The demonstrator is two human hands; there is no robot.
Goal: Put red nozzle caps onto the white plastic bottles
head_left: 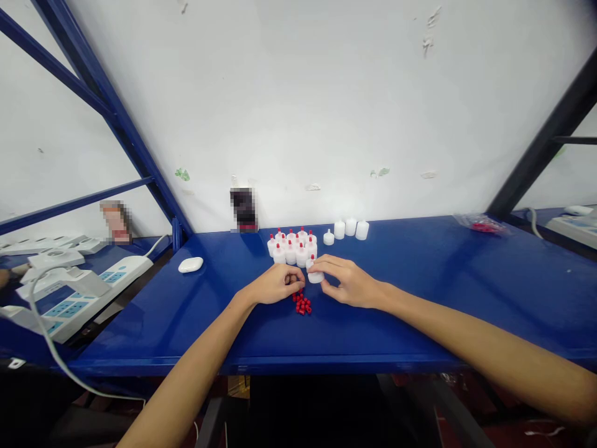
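Note:
My right hand (347, 281) has its thumb and fingers closed around a small white plastic bottle (316, 277) near the middle of the blue table (396, 330). My left hand (278, 284) is beside it, its fingers curled together over the top of a pile of small red caps (303, 305). Whatever its fingertips hold is hidden. Just beyond both hands, several white bottles with red tips (290, 254) stand in a tight group. Farther back to the right are several white bottles without red tips (339, 230); a shorter one with a narrow nozzle (329, 238) is beside them.
On the table's left lies a white earbud case (191, 266). A dark blurred rectangle (244, 210) leans on the wall. White power strips (88, 295) and a cable are farther left. A clear bag of red pieces (485, 226) lies at the back right. Blue rack posts (125, 130) flank the table.

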